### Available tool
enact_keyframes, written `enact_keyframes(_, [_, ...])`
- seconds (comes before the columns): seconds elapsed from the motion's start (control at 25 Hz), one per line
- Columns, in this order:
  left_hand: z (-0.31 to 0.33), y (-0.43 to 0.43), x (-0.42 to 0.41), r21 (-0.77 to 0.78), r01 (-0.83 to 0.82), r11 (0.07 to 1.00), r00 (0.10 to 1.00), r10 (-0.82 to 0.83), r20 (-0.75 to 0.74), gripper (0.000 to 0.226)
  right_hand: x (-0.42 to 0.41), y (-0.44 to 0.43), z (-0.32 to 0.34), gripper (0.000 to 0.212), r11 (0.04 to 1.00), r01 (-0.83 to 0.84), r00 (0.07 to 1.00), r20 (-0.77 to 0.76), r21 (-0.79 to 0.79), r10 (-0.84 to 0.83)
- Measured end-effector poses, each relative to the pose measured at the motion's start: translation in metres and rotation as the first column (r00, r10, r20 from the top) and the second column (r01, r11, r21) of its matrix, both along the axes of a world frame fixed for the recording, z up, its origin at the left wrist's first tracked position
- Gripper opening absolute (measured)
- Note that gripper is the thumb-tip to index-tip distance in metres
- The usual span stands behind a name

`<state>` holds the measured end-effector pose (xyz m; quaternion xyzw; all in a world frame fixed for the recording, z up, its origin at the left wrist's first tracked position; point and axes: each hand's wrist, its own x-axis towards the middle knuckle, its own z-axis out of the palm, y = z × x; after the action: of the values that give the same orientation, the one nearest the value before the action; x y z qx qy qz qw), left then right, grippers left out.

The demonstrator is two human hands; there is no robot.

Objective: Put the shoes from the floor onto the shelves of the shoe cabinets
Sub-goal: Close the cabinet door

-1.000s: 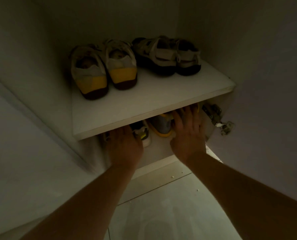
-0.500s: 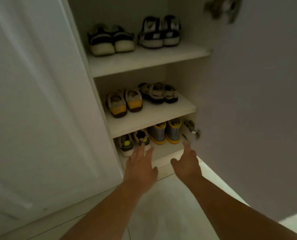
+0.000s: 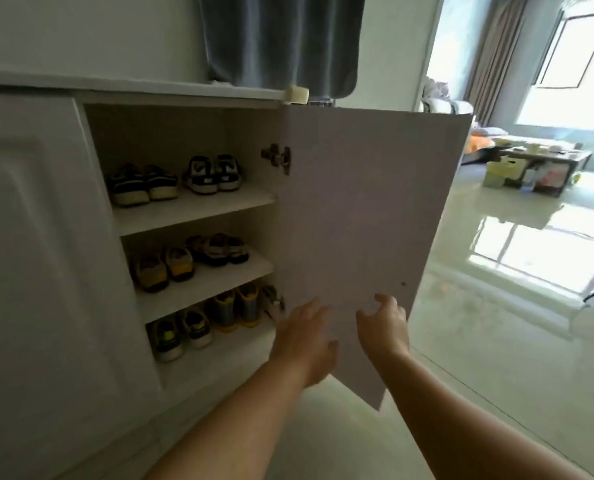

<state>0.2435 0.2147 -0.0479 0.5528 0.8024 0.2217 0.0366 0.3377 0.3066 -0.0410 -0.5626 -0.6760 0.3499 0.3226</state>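
White cabinet door (image 3: 364,237) stands open, shelves filled; left hand (image 3: 306,344) and right hand (image 3: 385,327) reach empty, fingers spread; closing seems next.

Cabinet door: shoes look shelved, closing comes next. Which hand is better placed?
Right, probably. The right hand is open, in front of the open door nearer its free edge, giving more leverage. The left hand sits closer to the hinge side.

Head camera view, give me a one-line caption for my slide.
Both empty hands, left and right, reach toward the open cabinet door; three shelves each hold two pairs of shoes.
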Motion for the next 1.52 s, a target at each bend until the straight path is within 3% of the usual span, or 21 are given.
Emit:
enact_keyframes(0.16, [0.023, 0.021, 0.053, -0.036, 0.083, 0.996, 0.995, -0.080, 0.065, 0.065, 0.053, 0.019, 0.019, 0.057, 0.994, 0.105, 0.994, -0.034, 0.015, -0.105])
enact_keyframes(0.32, [0.036, 0.030, 0.071, -0.033, 0.143, 0.989, 0.987, -0.140, 0.080, 0.069, 0.065, 0.041, 0.029, 0.089, 0.996, -0.075, 0.997, -0.037, -0.046, 0.073])
enact_keyframes(0.48, [0.036, 0.031, 0.051, -0.039, 0.130, 0.991, 0.988, -0.126, 0.084, 0.071, 0.060, 0.060, 0.036, 0.098, 0.994, -0.090, 0.994, -0.065, -0.070, 0.085])
enact_keyframes(0.6, [0.038, 0.037, 0.033, -0.056, 0.091, 0.994, 0.991, -0.084, 0.104, 0.075, 0.047, 0.069, 0.041, 0.094, 0.997, -0.044, 0.997, -0.059, -0.056, 0.041])
enact_keyframes(0.76, [0.051, 0.054, 0.028, -0.007, 0.132, 0.991, 0.980, -0.130, 0.149, 0.079, 0.034, 0.078, 0.049, 0.085, 0.998, -0.033, 0.976, -0.218, -0.061, 0.019])
enact_keyframes(1.04, [0.065, 0.045, 0.028, 0.148, 0.118, 0.982, 0.930, -0.161, 0.332, 0.060, 0.047, 0.051, 0.062, 0.021, 0.994, 0.096, 0.985, -0.149, 0.048, -0.088])
enact_keyframes(1.32, [0.079, -0.019, 0.005, 0.136, -0.018, 0.991, 0.903, -0.042, 0.428, 0.068, -0.016, -0.035, 0.045, 0.018, 1.000, -0.025, 0.953, -0.301, 0.007, 0.026])
enact_keyframes(1.52, [0.074, -0.074, -0.045, 0.162, -0.112, 0.980, 0.875, 0.020, 0.484, 0.047, -0.076, -0.098, 0.029, 0.017, 0.984, -0.177, 0.926, -0.335, 0.024, 0.175])
